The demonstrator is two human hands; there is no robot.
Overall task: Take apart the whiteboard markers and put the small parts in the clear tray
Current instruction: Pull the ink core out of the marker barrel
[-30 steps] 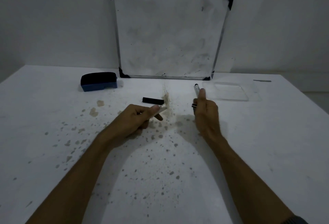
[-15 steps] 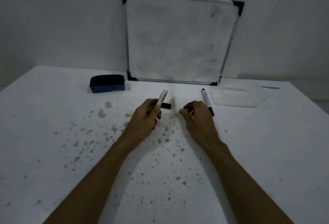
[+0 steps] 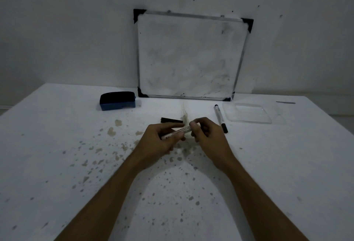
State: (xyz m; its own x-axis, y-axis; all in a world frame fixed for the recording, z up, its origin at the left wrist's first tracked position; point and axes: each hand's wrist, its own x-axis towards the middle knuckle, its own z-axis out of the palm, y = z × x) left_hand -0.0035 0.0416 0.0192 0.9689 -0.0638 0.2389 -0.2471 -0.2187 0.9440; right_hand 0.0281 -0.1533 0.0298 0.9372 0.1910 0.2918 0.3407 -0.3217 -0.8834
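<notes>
Both hands meet above the stained white table (image 3: 57,145). Left hand (image 3: 159,143) grips the lower end of a slim white cylindrical marker barrel (image 3: 177,132), fingers clenched around it. Right hand (image 3: 208,137) pinches the barrel's upper end, fingers closed on it. Barrel tilted, off the surface. A short black marker cap (image 3: 171,120) lies just beyond the hands. A second white marker with black ends (image 3: 220,118) lies beside the shallow clear plastic tray (image 3: 249,121), apart from it.
</notes>
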